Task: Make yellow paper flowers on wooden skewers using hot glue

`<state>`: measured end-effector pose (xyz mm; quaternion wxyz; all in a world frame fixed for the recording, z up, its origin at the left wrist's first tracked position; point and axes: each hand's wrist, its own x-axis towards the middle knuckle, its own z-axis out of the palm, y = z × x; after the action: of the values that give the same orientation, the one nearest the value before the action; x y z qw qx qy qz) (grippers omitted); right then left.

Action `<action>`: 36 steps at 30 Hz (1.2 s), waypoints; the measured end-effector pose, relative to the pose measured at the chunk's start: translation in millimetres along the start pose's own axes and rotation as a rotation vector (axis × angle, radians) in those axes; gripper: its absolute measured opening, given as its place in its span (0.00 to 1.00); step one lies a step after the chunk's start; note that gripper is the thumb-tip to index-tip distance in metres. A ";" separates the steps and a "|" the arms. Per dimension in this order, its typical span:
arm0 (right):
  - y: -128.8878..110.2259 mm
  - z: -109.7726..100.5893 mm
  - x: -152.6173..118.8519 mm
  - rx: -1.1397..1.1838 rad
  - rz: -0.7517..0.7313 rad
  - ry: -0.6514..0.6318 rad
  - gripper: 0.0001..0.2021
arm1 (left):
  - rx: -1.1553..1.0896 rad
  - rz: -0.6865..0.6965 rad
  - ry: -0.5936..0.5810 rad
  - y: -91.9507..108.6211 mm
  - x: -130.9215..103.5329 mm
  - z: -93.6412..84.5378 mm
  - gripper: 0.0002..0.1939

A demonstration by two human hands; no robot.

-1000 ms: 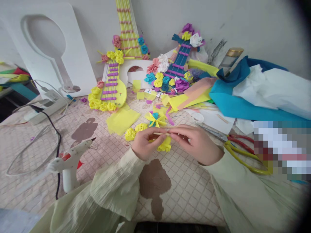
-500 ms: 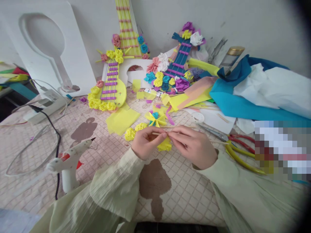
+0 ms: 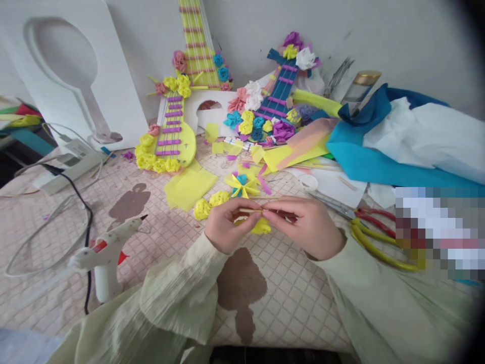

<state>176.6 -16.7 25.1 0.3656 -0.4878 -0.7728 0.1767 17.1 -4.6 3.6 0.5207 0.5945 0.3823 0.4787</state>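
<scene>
My left hand [image 3: 227,225] is pinched closed on a thin wooden stick [image 3: 248,210], which runs along between its thumb and fingers. The fingertips of my right hand [image 3: 312,225] meet it from the other side and pinch the same stick. Beneath the hands lies a yellow crinkled paper piece [image 3: 262,227], partly covered by my fingers. Just beyond them sit yellow paper flowers [image 3: 202,209] and a yellow star-shaped paper piece [image 3: 242,187] with a blue centre. What exactly sits between the touching fingertips is too small to make out.
A white glue gun [image 3: 109,258] stands at the left, near a power strip [image 3: 70,164] with cables. Red-handled scissors [image 3: 344,210] and yellow-handled pliers [image 3: 379,250] lie at right. Flower-trimmed model instruments [image 3: 176,136] lean at the back, beside blue paper [image 3: 364,162] and yellow sheets [image 3: 189,187].
My right hand has turned slightly, and its fingers lie flatter along the stick. The stick length that stuck out right of that hand no longer shows. My left hand stays nearly in place.
</scene>
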 end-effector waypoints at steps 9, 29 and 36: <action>-2.9 -1.9 -1.7 0.046 -0.022 0.043 0.06 | 0.087 0.001 -0.063 5.8 -0.3 -3.7 0.11; -6.6 -0.8 -3.3 0.023 0.093 0.098 0.03 | 0.147 -0.031 -0.034 8.1 -1.3 1.4 0.09; -5.3 2.2 -4.2 0.051 0.129 0.049 0.04 | 0.145 -0.064 0.020 2.1 -0.5 1.5 0.08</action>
<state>172.8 -22.7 25.3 0.3845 -0.5312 -0.7258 0.2076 18.3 -5.8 5.5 0.4875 0.6132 0.4401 0.4389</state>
